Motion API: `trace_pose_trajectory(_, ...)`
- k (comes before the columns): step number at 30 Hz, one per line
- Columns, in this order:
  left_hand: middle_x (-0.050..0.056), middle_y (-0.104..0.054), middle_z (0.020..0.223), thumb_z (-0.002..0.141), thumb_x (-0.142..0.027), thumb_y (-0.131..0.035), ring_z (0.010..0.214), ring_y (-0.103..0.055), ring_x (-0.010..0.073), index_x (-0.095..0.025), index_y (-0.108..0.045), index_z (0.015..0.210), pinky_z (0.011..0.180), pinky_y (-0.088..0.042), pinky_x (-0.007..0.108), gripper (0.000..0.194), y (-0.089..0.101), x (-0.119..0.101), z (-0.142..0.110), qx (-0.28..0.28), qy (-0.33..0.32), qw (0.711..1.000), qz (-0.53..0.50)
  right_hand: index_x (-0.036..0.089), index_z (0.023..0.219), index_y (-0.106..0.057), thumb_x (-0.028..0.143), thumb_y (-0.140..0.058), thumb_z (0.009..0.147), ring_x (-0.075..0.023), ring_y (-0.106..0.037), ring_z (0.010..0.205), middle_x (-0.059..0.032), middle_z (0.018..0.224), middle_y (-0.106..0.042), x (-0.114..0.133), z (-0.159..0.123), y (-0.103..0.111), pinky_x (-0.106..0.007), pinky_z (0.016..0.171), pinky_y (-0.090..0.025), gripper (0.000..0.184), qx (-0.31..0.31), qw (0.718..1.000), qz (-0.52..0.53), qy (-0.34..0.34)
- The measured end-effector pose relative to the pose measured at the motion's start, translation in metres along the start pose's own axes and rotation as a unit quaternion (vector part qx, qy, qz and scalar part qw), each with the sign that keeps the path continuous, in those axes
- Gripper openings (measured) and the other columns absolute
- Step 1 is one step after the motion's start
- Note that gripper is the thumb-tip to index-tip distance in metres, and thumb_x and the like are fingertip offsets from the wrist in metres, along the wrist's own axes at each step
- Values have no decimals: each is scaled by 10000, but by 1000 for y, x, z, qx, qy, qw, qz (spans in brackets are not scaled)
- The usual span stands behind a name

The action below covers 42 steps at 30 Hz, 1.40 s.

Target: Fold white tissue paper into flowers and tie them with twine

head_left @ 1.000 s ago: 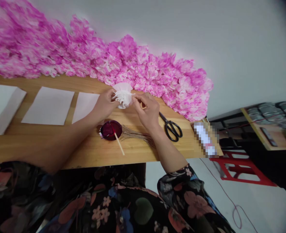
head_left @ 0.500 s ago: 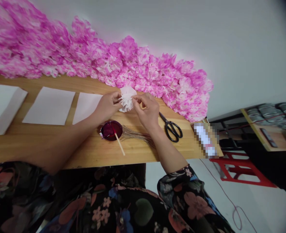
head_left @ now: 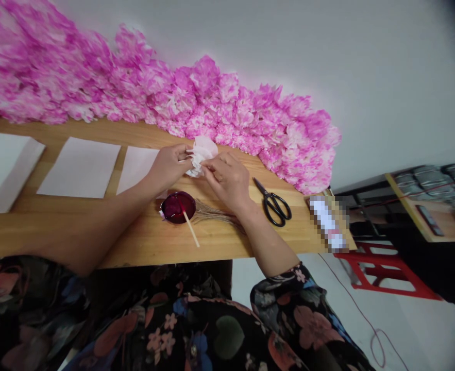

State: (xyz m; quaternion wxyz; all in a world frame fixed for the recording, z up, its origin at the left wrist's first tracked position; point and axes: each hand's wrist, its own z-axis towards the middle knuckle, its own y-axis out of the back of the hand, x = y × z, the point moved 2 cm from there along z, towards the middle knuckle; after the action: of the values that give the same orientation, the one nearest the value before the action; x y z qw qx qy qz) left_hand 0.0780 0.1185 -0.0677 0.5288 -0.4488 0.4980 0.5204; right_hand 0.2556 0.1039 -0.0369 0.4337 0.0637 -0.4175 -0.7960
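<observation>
A ruffled white paper flower is held up between my two hands over the table. My left hand grips its left side with thumb and fingers. On the other side my right hand pinches the paper folds. Below them stands a small bowl of dark red dye, with a pale wooden stick resting in it. Thin brown strands lie bundled beside the bowl, partly under my right forearm. Black-handled scissors lie to the right, blades slightly parted.
Pink-and-white paper flowers are heaped along the wall behind the wooden table. White paper sheets and a thicker white stack lie at left. A blurred-out item sits at the right end; a red stool stands beyond.
My right hand has shifted slightly left and down across the flower, its fingers now lower on the folds. The white paper has turned and spread a little. My left hand has barely moved.
</observation>
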Motion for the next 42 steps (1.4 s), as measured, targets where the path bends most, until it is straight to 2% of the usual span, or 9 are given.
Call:
trace_pose_trajectory(2, 72, -800, 951, 768, -269, -726, 927, -750, 241, -142, -737, 994, 837, -605, 333, 260, 1, -1, 0, 2, -3, 1000, 23, 238, 936, -755, 273, -618, 1011, -173, -606, 812, -16, 846, -697, -4, 1, 3, -326, 747, -465, 160, -3, 999, 37, -21)
trace_pose_trajectory(5, 65, -802, 971, 757, -235, -687, 957, -751, 246, -150, -738, 1005, 859, -606, 337, 266, 1, -3, 0, 2, -10, 998, 61, 236, 936, -752, 303, -642, 1003, -162, -598, 776, -2, 803, -683, -8, 4, 8, -325, 756, -477, 145, -40, 995, 81, -41)
trace_pose_trajectory(11, 68, -806, 1001, 750, -210, -651, 992, -757, 265, -154, -733, 1010, 884, -607, 356, 278, 0, -9, -2, -5, -3, 995, 98, 236, 971, -744, 304, -617, 1012, -165, -594, 804, -6, 810, -660, -11, 6, 14, -344, 802, -473, 150, -80, 993, 81, -40)
trace_pose_trajectory(19, 47, -802, 925, 753, -226, -682, 915, -754, 257, -186, -719, 901, 794, -583, 304, 158, -1, -11, -4, -12, -27, 993, 114, 250, 1006, -745, 341, -611, 1028, -187, -606, 861, -18, 848, -667, -10, 5, 9, -376, 848, -472, 163, -49, 996, 69, -35)
trace_pose_trajectory(25, 30, -792, 901, 754, -214, -699, 953, -743, 259, -198, -724, 884, 788, -559, 282, 133, -3, -9, -5, -13, -37, 993, 111, 261, 1041, -754, 352, -617, 1026, -206, -620, 926, -31, 913, -693, -12, 2, 4, -391, 874, -478, 166, -23, 997, 50, -52)
trace_pose_trajectory(30, 30, -792, 904, 738, -186, -674, 893, -738, 237, -186, -716, 892, 791, -548, 273, 160, -2, -13, -6, -13, -25, 991, 131, 257, 990, -750, 320, -574, 1048, -212, -600, 911, -42, 926, -697, -7, 0, -1, -385, 837, -463, 195, 3, 1000, 17, -8)
trace_pose_trajectory(37, 21, -780, 886, 736, -245, -705, 861, -722, 217, -190, -658, 880, 744, -546, 265, 161, -1, -5, -2, -11, -4, 999, 50, 239, 978, -737, 325, -520, 1071, -210, -555, 870, -54, 906, -670, 3, 0, -5, -375, 785, -428, 251, 41, 998, -34, 38)
trace_pose_trajectory(40, 30, -776, 913, 742, -270, -737, 893, -725, 218, -192, -638, 895, 782, -562, 288, 198, -2, -1, 0, -4, 0, 1000, -4, 243, 962, -734, 345, -546, 1061, -201, -574, 869, -44, 905, -679, 3, 1, -1, -375, 796, -444, 236, 29, 999, 8, 23)
trace_pose_trajectory(42, 39, -771, 924, 752, -292, -752, 921, -727, 220, -188, -635, 881, 821, -567, 305, 203, -2, -2, 0, -2, -11, 999, -36, 238, 937, -723, 370, -564, 1051, -186, -591, 850, -31, 883, -684, 0, 3, 5, -368, 802, -463, 236, -8, 998, 68, -4)
